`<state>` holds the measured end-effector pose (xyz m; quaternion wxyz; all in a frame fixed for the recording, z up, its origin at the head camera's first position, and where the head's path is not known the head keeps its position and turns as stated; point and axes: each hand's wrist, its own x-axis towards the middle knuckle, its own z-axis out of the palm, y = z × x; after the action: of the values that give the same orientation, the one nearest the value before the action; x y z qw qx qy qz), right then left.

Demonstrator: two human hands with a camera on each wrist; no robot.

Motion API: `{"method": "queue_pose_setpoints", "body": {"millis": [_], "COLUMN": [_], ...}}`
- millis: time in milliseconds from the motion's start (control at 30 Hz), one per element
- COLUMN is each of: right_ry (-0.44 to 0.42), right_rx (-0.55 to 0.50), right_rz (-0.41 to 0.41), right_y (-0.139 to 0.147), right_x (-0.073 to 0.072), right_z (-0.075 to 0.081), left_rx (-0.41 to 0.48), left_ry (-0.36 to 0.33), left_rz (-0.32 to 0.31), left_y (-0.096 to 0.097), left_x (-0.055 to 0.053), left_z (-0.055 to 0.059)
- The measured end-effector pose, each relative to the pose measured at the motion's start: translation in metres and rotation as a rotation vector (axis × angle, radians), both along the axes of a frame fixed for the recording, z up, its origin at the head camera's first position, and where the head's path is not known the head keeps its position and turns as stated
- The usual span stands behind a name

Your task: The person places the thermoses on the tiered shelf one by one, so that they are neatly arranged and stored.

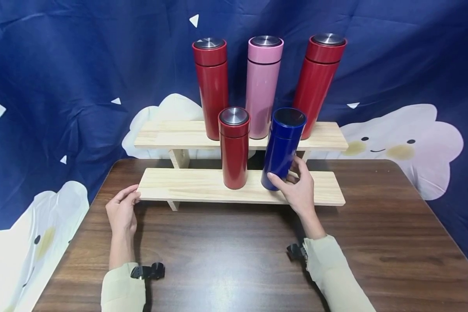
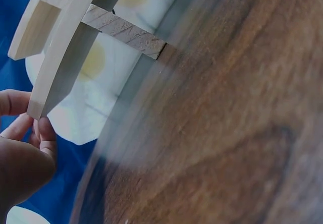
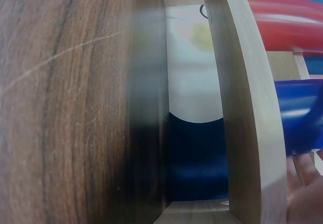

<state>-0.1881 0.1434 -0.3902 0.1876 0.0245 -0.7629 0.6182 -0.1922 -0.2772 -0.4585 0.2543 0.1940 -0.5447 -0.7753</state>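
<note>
On the lower board of a two-step wooden rack [image 1: 195,184] stands a blue thermos bottle [image 1: 282,149], gripped low down by my right hand [image 1: 298,186]. A red thermos bottle [image 1: 235,151] stands to its left on the same board. My left hand [image 1: 124,212] pinches the left end of that board; in the left wrist view its thumb and fingers [image 2: 48,138] lie on either side of the board's corner. In the right wrist view the blue bottle [image 3: 303,115] rises behind the board's front edge, with part of the right hand [image 3: 305,183] beside it.
Along the upper board [image 1: 160,134] stand a red bottle [image 1: 212,91], a pink bottle [image 1: 263,89] and another red bottle [image 1: 320,86]. The rack rests on a dark wooden table [image 1: 218,251]. Behind hangs a blue cloth [image 1: 82,56] with cloud prints.
</note>
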Motion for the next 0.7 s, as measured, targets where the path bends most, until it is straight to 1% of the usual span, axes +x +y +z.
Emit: {"method": "queue_pose_setpoints", "body": {"millis": [100,367,467,533,700], "right_ry": [-0.012,-0.008,0.008,0.024,0.062], "right_rx": [-0.007,-0.01,-0.017,-0.018,-0.017], "right_rz": [0.007,0.023,0.029,0.037,0.05], "right_y": [0.0,0.001,0.002,0.004,0.016], "right_x": [0.0,0.0,0.001,0.0,-0.012], "right_z": [0.0,0.002,0.004,0.003,-0.015], "left_rx": [0.009,-0.034,-0.085,-0.122,-0.266], "left_ry": [-0.003,-0.03,-0.042,-0.05,-0.095], "left_rz": [0.005,0.013,0.016,0.021,0.034], "left_y": [0.0,-0.001,-0.001,-0.001,-0.002], "left_x": [-0.001,-0.001,-0.002,-0.001,0.0], "left_z": [0.0,-0.001,-0.001,0.0,0.005]}}
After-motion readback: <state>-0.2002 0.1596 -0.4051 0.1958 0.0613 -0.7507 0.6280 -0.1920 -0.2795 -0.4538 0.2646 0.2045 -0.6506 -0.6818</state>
